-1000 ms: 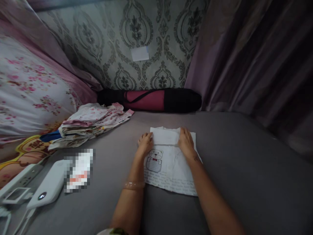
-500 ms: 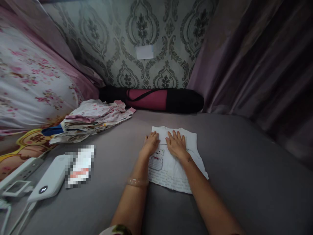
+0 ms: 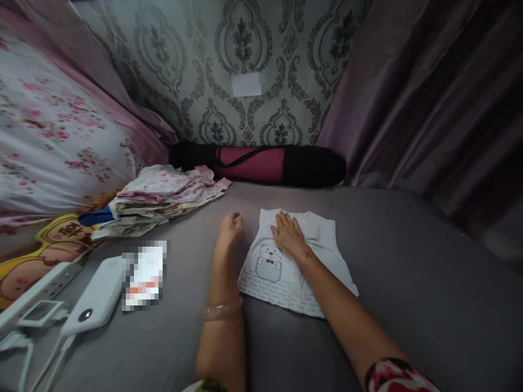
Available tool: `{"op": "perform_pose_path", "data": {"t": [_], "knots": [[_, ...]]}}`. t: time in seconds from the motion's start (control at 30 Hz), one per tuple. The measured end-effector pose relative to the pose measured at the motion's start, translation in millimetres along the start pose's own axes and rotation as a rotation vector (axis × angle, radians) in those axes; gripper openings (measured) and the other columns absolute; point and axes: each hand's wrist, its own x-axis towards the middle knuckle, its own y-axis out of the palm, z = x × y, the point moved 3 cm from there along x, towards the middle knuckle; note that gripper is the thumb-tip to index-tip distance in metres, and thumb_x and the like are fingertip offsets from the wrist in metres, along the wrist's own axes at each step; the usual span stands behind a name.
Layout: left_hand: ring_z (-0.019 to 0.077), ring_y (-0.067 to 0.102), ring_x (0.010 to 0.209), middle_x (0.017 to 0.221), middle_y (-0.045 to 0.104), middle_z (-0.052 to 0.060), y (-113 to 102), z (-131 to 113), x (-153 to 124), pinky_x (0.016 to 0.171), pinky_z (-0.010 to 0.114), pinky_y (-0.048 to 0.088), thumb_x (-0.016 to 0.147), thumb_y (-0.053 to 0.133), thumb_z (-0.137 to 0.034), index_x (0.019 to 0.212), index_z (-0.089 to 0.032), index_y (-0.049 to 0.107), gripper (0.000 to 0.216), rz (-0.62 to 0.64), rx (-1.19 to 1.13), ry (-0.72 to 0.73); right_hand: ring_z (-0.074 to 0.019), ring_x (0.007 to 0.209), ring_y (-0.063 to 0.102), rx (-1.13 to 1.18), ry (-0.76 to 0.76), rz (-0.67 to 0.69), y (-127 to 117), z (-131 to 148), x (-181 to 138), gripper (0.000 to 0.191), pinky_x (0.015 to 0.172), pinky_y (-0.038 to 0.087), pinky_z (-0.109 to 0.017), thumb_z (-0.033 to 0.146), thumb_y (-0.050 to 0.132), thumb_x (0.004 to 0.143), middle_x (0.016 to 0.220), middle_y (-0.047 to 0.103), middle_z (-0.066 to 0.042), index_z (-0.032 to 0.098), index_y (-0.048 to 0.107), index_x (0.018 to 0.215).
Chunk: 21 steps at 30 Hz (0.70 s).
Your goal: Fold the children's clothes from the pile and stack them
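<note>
Rests a spread right hand (image 3: 289,234) on a white garment (image 3: 292,270) upon grey sheeting (image 3: 402,267), hiding some above unreadably small lettering (image 3: 281,296), and holds a left hand (image 3: 231,226) alongside, too turned away to tell its grip.

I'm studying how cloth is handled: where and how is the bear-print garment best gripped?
Probably the upper left corner of the garment, pinched from the left: this thin corner lies uncovered beside the left hand, while the right hand rests further in.
</note>
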Motion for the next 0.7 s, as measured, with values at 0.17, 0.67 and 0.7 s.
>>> {"op": "perform_pose_path", "data": {"t": [0.17, 0.67, 0.7], "knots": [[0.0203, 0.061, 0.110, 0.119, 0.065, 0.015, 13.3, 2.3, 2.9, 0.094, 0.028, 0.044, 0.090, 0.044, -0.020, 0.120, -0.012, 0.060, 0.035, 0.059, -0.008, -0.031, -0.0255, 0.143, 0.016, -0.024, 0.010, 0.049, -10.6, 9.5, 6.6, 0.061, 0.115, 0.005, -0.045, 0.039, 0.025, 0.097, 0.155, 0.023, -0.013, 0.005, 0.030, 0.147], [0.0199, 0.060, 0.111, 0.120, 0.064, 0.017, 21.0, 8.0, 6.8, 0.094, 0.027, 0.043, 0.090, 0.047, -0.023, 0.118, -0.009, 0.060, 0.034, 0.110, 0.049, -0.046, -0.0222, 0.144, 0.014, 0.092, -0.073, 0.023, 13.1, 52.5, 34.8, 0.063, 0.115, 0.006, -0.038, 0.037, 0.024, 0.096, 0.155, 0.021, -0.015, 0.001, 0.026, 0.147], [0.0199, 0.060, 0.111, 0.120, 0.064, 0.017, 21.3, 5.7, 5.8, 0.094, 0.027, 0.043, 0.090, 0.047, -0.022, 0.118, -0.009, 0.061, 0.034, 0.112, 0.054, -0.033, -0.0222, 0.144, 0.014, 0.110, -0.079, 0.060, 9.7, 51.1, 35.1, 0.063, 0.115, 0.006, -0.038, 0.038, 0.023, 0.096, 0.155, 0.021, -0.015, 0.002, 0.026, 0.147]]}}
